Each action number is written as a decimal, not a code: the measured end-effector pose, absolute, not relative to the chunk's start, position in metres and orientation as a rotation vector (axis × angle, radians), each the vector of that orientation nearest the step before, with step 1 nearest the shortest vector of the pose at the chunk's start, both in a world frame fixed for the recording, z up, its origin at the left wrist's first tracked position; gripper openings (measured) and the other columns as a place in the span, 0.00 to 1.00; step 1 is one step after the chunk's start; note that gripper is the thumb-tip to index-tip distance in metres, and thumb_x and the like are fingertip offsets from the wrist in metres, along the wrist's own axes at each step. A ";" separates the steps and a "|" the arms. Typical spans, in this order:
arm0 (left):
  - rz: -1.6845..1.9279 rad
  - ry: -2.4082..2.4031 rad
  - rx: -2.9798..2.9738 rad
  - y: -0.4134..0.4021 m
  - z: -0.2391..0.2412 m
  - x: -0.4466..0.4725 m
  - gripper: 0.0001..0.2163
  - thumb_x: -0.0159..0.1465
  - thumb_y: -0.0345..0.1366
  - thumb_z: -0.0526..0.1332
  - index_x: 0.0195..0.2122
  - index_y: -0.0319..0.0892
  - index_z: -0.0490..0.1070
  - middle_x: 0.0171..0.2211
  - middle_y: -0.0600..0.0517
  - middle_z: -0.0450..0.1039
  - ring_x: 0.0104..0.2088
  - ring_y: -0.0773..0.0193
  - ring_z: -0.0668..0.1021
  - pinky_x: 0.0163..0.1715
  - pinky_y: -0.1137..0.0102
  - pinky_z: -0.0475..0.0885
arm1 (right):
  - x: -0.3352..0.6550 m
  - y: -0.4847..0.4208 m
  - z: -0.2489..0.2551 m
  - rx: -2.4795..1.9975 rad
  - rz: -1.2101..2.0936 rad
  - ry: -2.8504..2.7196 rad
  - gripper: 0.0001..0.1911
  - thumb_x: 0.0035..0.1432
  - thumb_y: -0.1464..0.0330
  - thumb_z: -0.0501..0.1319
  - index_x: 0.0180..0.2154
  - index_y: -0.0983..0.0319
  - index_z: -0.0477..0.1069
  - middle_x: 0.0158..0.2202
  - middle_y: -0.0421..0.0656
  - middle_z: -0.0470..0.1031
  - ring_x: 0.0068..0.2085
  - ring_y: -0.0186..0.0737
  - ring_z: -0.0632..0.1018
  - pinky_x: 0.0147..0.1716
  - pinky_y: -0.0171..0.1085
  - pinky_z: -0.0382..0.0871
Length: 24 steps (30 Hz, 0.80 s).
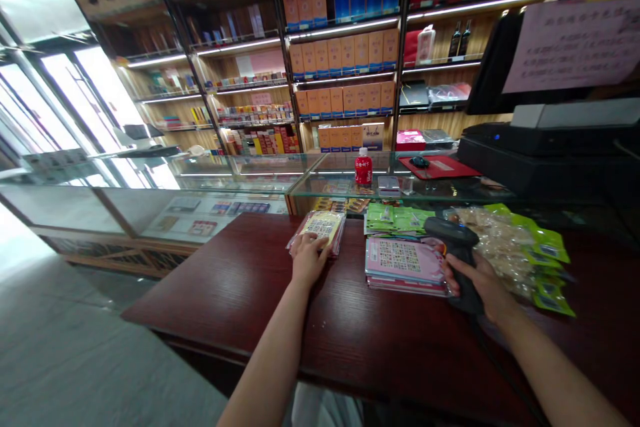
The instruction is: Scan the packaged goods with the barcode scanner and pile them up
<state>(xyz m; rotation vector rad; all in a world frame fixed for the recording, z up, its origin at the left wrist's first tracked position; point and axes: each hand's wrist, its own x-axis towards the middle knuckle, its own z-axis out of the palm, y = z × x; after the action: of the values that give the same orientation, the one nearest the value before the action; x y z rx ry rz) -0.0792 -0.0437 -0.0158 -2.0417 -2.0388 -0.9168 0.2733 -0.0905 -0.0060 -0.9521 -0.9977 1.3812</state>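
Note:
My left hand (307, 257) rests with fingers curled on the near edge of a stack of yellow packets (320, 227) on the dark red wooden counter (260, 293). My right hand (483, 283) is wrapped round the handle of a black barcode scanner (453, 235), whose head points left over a stack of pink sheets (403, 261). Behind those sheets sits a pile of green packets (395, 219). Clear bags with green labels (520, 247) lie just right of the scanner.
A glass display case (240, 177) runs behind the counter, with a red bottle (363, 168) and a red mouse pad (440, 167) on it. A black register (550, 147) stands at right. Shelves of boxes (345, 53) fill the back wall. Tiled floor lies at left.

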 end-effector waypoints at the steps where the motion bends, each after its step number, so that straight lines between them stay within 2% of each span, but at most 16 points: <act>1: -0.916 -2.042 -2.037 -0.044 -0.016 -0.080 0.14 0.63 0.47 0.59 0.44 0.52 0.78 0.48 0.47 0.70 0.53 0.51 0.67 0.56 0.55 0.60 | 0.274 -0.091 -0.006 -0.949 1.375 -0.999 0.21 0.46 0.58 0.72 0.37 0.60 0.68 0.20 0.35 0.70 0.17 0.29 0.68 0.13 0.29 0.63; 8: -0.975 -1.925 -2.009 -0.045 -0.012 -0.076 0.15 0.62 0.43 0.59 0.48 0.47 0.76 0.50 0.46 0.69 0.54 0.51 0.67 0.56 0.55 0.60 | 0.274 -0.092 0.001 -0.908 1.334 -1.004 0.21 0.47 0.59 0.72 0.39 0.60 0.68 0.20 0.34 0.71 0.16 0.29 0.68 0.13 0.28 0.62; 13: -0.992 -1.849 -2.145 -0.047 0.005 -0.042 0.12 0.62 0.38 0.59 0.45 0.46 0.76 0.47 0.46 0.71 0.52 0.53 0.69 0.56 0.57 0.61 | 0.274 -0.090 0.003 -0.870 1.343 -0.989 0.21 0.48 0.59 0.71 0.41 0.61 0.69 0.20 0.34 0.71 0.16 0.28 0.68 0.13 0.28 0.63; 16: -1.013 -1.867 -2.342 -0.039 0.010 -0.014 0.11 0.61 0.36 0.60 0.43 0.43 0.76 0.42 0.46 0.74 0.47 0.55 0.73 0.51 0.61 0.65 | 0.274 -0.089 0.003 -0.863 1.334 -0.984 0.20 0.48 0.59 0.71 0.40 0.61 0.70 0.20 0.34 0.71 0.16 0.28 0.68 0.13 0.28 0.63; 20: -1.165 -2.082 -2.420 -0.020 -0.001 0.014 0.08 0.58 0.30 0.61 0.38 0.39 0.76 0.34 0.48 0.77 0.35 0.61 0.76 0.38 0.68 0.68 | 0.274 -0.089 0.003 -0.869 1.334 -0.971 0.20 0.48 0.59 0.71 0.39 0.60 0.70 0.20 0.34 0.71 0.16 0.28 0.68 0.13 0.28 0.63; 24: -1.325 -2.300 -2.211 -0.007 -0.017 0.021 0.07 0.57 0.36 0.65 0.33 0.36 0.75 0.28 0.48 0.75 0.31 0.63 0.76 0.32 0.71 0.66 | 0.274 -0.088 0.002 -0.878 1.323 -0.976 0.21 0.47 0.59 0.71 0.40 0.61 0.70 0.20 0.34 0.70 0.16 0.28 0.68 0.13 0.28 0.63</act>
<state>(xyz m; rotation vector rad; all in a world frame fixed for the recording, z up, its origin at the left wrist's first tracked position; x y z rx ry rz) 0.0208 -0.0066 -0.0168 -2.2107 -2.2996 -1.3249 0.2737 -0.0878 0.0021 -0.8777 -0.9760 1.3233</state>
